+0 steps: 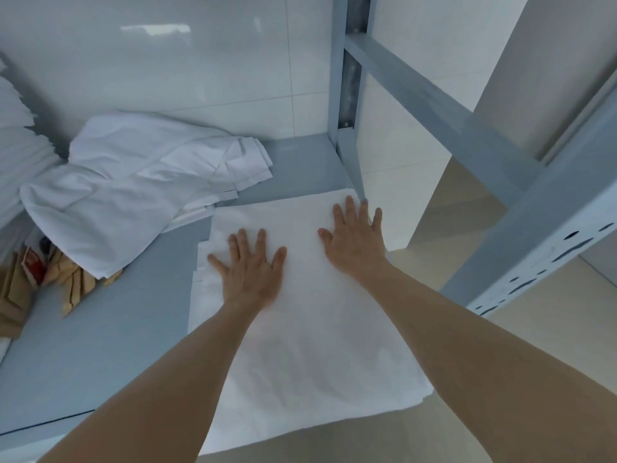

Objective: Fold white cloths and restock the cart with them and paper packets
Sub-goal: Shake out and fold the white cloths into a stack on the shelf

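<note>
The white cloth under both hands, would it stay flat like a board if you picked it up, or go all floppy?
Probably floppy. The white cloth hangs limp over the front edge of the grey shelf, and the loose cloths behind it have slumped into wrinkles. It likely slides easily too, since the shelf looks smooth. The left hand and right hand press it flat.

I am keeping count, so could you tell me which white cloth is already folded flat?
The white cloth under both hands; the other cloth lies crumpled behind.
</note>
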`<action>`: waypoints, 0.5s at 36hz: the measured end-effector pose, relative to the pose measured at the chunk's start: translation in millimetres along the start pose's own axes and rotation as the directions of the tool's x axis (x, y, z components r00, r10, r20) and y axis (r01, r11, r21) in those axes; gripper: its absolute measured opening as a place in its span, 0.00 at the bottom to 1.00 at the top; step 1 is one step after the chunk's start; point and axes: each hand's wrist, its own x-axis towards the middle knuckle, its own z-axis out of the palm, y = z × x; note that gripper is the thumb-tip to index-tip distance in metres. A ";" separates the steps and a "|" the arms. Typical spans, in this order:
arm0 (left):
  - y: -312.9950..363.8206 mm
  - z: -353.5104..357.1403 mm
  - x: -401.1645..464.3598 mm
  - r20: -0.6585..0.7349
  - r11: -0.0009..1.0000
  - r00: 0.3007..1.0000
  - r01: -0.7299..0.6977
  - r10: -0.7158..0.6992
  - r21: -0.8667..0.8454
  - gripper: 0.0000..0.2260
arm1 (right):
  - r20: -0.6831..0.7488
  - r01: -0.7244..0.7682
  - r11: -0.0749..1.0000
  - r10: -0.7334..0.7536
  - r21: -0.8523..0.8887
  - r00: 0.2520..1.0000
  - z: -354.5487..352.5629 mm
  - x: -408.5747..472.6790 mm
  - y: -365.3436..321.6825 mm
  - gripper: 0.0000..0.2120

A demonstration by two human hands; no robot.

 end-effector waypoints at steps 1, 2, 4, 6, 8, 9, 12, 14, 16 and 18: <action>-4.5 -1.0 0.8 0.002 1.000 1.000 0.005 -0.005 0.003 0.30 | -0.018 0.065 0.998 -0.064 0.007 0.998 0.6 -1.0 -5.8 0.31; -8.2 -1.9 1.2 0.003 1.000 1.000 -0.001 0.001 0.009 0.30 | -0.015 0.139 0.990 -0.138 0.017 0.990 2.8 -2.4 -10.6 0.31; -12.1 -2.3 1.1 0.007 1.000 1.000 -0.016 0.016 0.008 0.31 | 0.019 0.212 0.976 -0.213 0.048 0.977 9.0 -5.2 -15.4 0.30; -11.4 0.1 2.4 0.008 1.000 1.000 -0.019 0.019 0.001 0.31 | 0.025 0.200 0.977 -0.202 0.075 0.979 13.9 -4.2 -12.8 0.30; -9.0 2.2 4.3 0.012 1.000 1.000 -0.013 0.013 0.006 0.31 | 0.033 0.195 0.977 -0.199 0.081 0.980 16.5 -0.2 -9.4 0.30; -7.6 2.8 5.8 0.013 1.000 1.000 -0.011 0.011 0.007 0.31 | 0.039 0.196 0.977 -0.200 0.085 0.979 17.5 2.4 -8.2 0.30; -4.0 3.6 12.6 0.006 1.000 1.000 -0.004 0.004 -0.003 0.31 | 0.053 0.196 0.975 -0.203 0.101 0.978 19.2 12.6 -6.2 0.30; -1.6 3.8 16.8 0.007 1.000 1.000 0.002 -0.002 -0.004 0.31 | 0.063 0.199 0.974 -0.206 0.105 0.976 19.9 19.3 -5.1 0.30; 0.6 4.2 20.9 0.006 1.000 1.000 0.006 -0.006 -0.006 0.31 | 0.063 0.201 0.973 -0.209 0.109 0.976 20.5 25.7 -3.3 0.30; 2.4 4.5 26.1 -0.001 1.000 1.000 0.003 -0.003 -0.016 0.31 | 0.059 0.204 0.974 -0.211 0.103 0.976 21.2 31.8 -1.5 0.30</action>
